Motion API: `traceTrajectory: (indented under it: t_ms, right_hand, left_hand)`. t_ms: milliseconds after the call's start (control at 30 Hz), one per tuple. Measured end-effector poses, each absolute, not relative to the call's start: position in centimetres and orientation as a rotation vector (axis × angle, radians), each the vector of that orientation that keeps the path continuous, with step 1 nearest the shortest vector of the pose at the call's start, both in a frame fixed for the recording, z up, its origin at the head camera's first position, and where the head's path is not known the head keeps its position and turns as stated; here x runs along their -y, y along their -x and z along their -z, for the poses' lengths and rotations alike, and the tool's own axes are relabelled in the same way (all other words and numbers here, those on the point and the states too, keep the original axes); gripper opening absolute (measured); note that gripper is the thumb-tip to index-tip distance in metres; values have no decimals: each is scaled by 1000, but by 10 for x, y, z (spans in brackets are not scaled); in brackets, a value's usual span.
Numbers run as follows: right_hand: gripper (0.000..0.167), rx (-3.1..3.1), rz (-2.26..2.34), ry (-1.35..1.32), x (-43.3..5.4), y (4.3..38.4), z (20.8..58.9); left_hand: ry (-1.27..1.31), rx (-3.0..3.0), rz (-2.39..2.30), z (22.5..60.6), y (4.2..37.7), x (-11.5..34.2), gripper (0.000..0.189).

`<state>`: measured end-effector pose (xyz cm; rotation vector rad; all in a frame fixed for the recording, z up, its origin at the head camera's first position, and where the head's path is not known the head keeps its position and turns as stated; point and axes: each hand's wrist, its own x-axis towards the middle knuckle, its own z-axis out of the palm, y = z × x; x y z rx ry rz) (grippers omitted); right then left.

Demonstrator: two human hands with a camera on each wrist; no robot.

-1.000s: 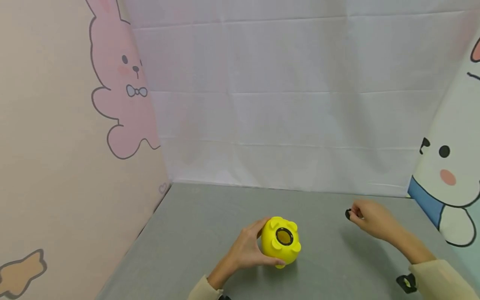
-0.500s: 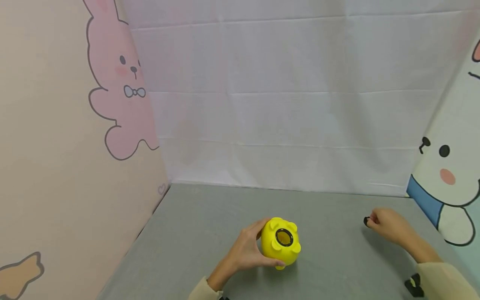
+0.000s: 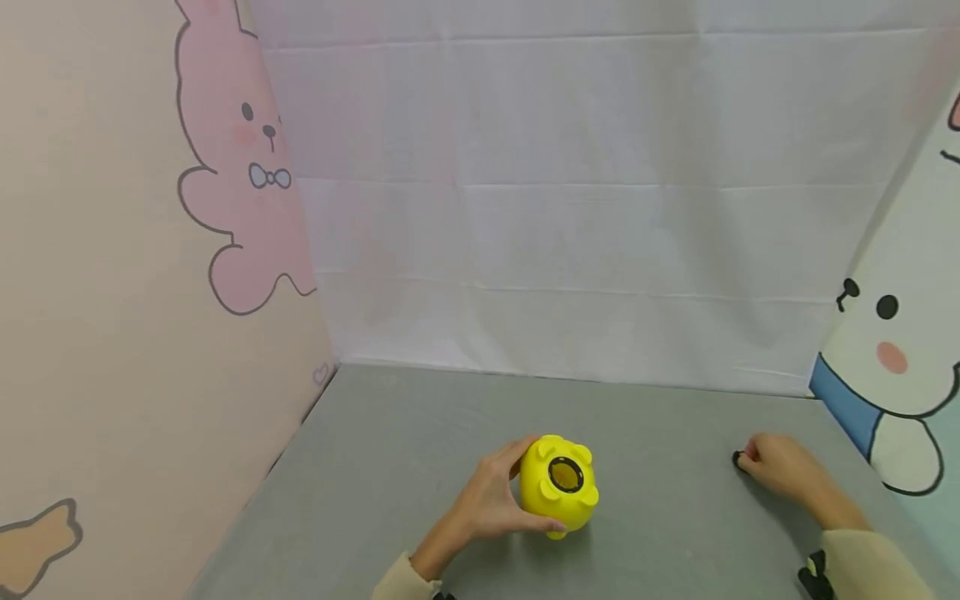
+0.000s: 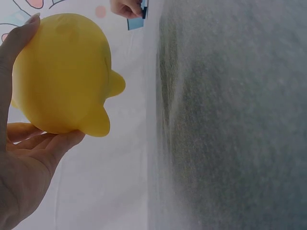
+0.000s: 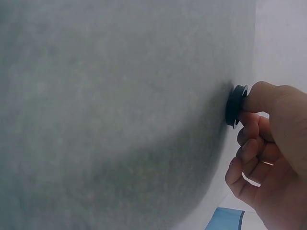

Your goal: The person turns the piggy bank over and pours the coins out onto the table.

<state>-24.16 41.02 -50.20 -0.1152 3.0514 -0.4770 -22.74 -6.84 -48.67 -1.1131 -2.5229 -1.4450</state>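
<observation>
A round yellow piggy bank (image 3: 572,509) with stubby feet is tipped so that its black-rimmed round opening (image 3: 566,474) faces upward, toward the head camera. My left hand (image 3: 491,500) grips it from the left side, thumb near and fingers behind; the left wrist view shows the smooth body (image 4: 64,72) apart from the table. Over to the right, my right hand (image 3: 783,471) pinches a small round black plug (image 5: 235,106) between thumb and index finger. The plug is at the table surface; whether it touches cannot be told. The other right fingers are curled.
The grey table (image 3: 420,417) meets a white cloth backdrop (image 3: 525,208) at the rear. Patterned side walls stand close: a pink rabbit print (image 3: 232,183) on the left, a white animal print (image 3: 892,333) on the right. Black bands (image 3: 816,575) sit at the sleeves.
My right hand has moved rightward and down to the table with the black plug. The left hand and the piggy bank have stayed nearly in place.
</observation>
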Motion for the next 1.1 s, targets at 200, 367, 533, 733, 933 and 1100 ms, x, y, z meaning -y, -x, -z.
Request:
traceTrajectory:
  t_ms: [200,367,533,733,933,1100]
  right_hand:
    - [19,-3018,483,68,-413,240,504]
    - [21,-2975,480,17,-414,245,503]
    - [28,-2966,525,-19,-413,246,499]
    - [35,-3014,561,31,-401,246,483]
    - [38,-3037,591,78,-367,245,461]
    - [37,-3056,699,135,-334,240,449]
  left_hand:
    - [1125,2530,1461,485,228,66,102]
    - [1111,2541,1470,483,229,67,100]
    - [1109,2542,1473,483,228,68,101]
    - [1110,2532,1485,485,229,68,100]
    - [1120,2499,1488,486,228,69,100]
    - [1101,2486,1554,486,229,70,100]
